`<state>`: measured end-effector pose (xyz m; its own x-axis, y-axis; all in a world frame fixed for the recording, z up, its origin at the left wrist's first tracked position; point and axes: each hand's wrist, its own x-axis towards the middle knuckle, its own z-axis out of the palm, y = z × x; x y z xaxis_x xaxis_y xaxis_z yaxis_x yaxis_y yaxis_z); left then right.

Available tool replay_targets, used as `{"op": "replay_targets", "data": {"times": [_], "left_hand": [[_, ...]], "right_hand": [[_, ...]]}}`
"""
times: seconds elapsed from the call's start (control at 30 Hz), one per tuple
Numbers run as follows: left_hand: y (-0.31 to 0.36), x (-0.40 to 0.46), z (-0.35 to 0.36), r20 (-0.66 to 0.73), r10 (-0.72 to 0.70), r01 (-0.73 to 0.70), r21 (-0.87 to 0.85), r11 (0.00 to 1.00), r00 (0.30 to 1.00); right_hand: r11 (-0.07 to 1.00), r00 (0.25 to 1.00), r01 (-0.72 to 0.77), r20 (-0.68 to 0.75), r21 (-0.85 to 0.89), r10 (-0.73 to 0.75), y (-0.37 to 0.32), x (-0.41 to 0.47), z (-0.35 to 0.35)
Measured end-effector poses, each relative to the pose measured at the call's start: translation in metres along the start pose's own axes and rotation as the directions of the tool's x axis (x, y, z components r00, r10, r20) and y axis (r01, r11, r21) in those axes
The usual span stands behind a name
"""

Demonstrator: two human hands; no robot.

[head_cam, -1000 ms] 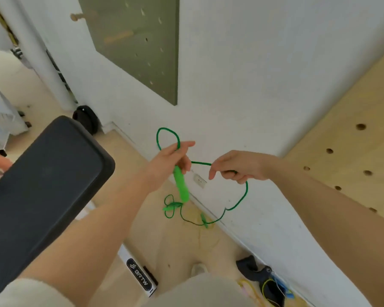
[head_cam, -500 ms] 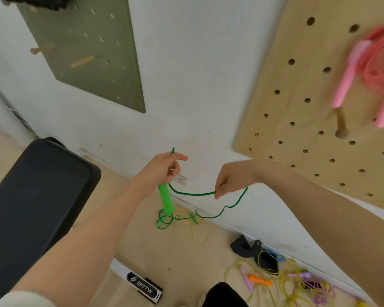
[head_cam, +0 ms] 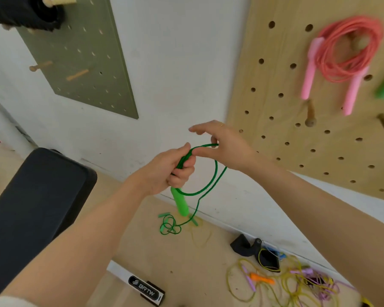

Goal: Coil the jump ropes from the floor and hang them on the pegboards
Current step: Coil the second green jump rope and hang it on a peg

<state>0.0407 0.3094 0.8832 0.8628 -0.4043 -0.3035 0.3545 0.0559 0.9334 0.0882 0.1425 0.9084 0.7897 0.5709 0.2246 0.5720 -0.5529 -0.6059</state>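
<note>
Here we note the left hand (head_cam: pixel 164 171) curled round the top of the green plastic jump-rope handle (head_cam: pixel 180 203), gripping it together with the gathered thin green cord (head_cam: pixel 215 171); the handle hangs down in front of the white wall. The right hand (head_cam: pixel 225 147) has its fingers loosely spread, the cord's loop passing under them at the left thumb. The cord's tail drops to a tangle by the wall's foot on the light wooden floor (head_cam: pixel 142 251), and a coiled pink jump rope (head_cam: pixel 346 60) hangs on the plywood pegboard (head_cam: pixel 275 107).

A bench (head_cam: pixel 31 207) is standing left of the hands. Tangled ropes (head_cam: pixel 297 282) are lying on the floor (head_cam: pixel 186 262) below the right pegboard (head_cam: pixel 275 107).
</note>
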Motion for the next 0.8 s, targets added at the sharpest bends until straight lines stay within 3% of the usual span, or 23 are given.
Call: {"op": "replay_targets", "data": {"times": [0.13,0.27,0.33,0.43,0.57,0.67,0.8], "left_hand": [[0.001,-0.004,0.028,0.082,0.100,-0.110,0.122,0.986,0.992],[-0.009,-0.007,0.059,-0.065,0.362,-0.368,-0.138,0.920,0.930],[-0.015,-0.010,0.077,-0.103,0.408,-0.421,-0.261,0.869,0.907],[-0.026,-0.020,0.107,-0.091,0.398,-0.406,-0.299,0.864,0.913],[-0.044,-0.033,0.140,-0.010,0.401,-0.383,-0.320,0.867,0.916],[-0.054,-0.041,0.157,-0.054,0.408,-0.395,-0.391,0.831,0.911],[-0.062,-0.054,0.184,-0.147,0.451,-0.466,-0.449,0.763,0.880]], "right_hand": [[0.984,0.981,-0.084,0.186,0.155,0.054,0.010,-0.035,-0.022],[0.839,0.978,-0.188,0.175,0.511,0.113,0.021,-0.070,-0.045],[0.768,0.970,-0.226,0.211,0.599,0.121,0.026,-0.087,-0.052],[0.651,0.965,-0.261,0.207,0.713,0.160,0.026,-0.109,-0.056],[0.587,0.958,-0.270,0.148,0.763,0.247,0.021,-0.138,-0.056],[0.559,0.934,-0.303,0.124,0.772,0.336,0.025,-0.161,-0.050],[0.722,0.926,-0.319,0.040,0.614,0.376,0.032,-0.187,-0.043]]}}
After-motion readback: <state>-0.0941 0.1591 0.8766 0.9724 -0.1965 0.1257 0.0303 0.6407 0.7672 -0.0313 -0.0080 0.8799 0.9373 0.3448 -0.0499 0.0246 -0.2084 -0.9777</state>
